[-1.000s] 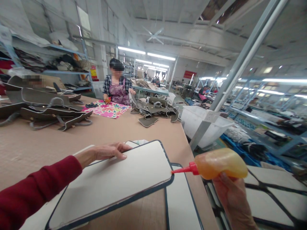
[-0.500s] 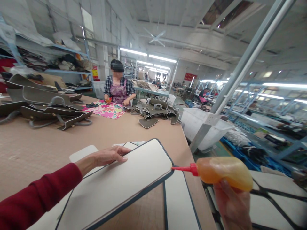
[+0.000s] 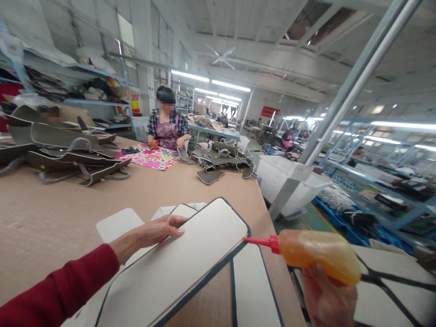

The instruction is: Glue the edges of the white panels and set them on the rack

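Observation:
My left hand (image 3: pixel 165 230) grips the upper left edge of a long cream panel (image 3: pixel 194 250) with rounded corners and a dark border, thumb on its face and fingers behind. The panel is tilted above the table. In my right hand (image 3: pixel 329 295) is a squeeze bottle of amber glue (image 3: pixel 316 254), lying nearly level with its red nozzle (image 3: pixel 260 242) pointing left. The nozzle tip touches the panel's right corner, at the dark border. Beneath lie more cream panels, one dark-edged panel (image 3: pixel 254 281) at the right and a plain one (image 3: pixel 119 222) at the left.
The brown table (image 3: pixel 153 190) bears grey-brown bag pieces (image 3: pixel 75 159) at the left and another pile (image 3: pixel 221 156) at the far edge. Across it a co-worker (image 3: pixel 166 122) stands at a flowered cloth (image 3: pixel 150 156). A slanted metal post (image 3: pixel 327 118) and white bin (image 3: pixel 289 181) flank the right edge.
The panel and my left hand have shifted slightly to the right. The nozzle tip has moved slightly along the corner, and the bottle's body sits a little lower. The co-worker's hand has risen slightly.

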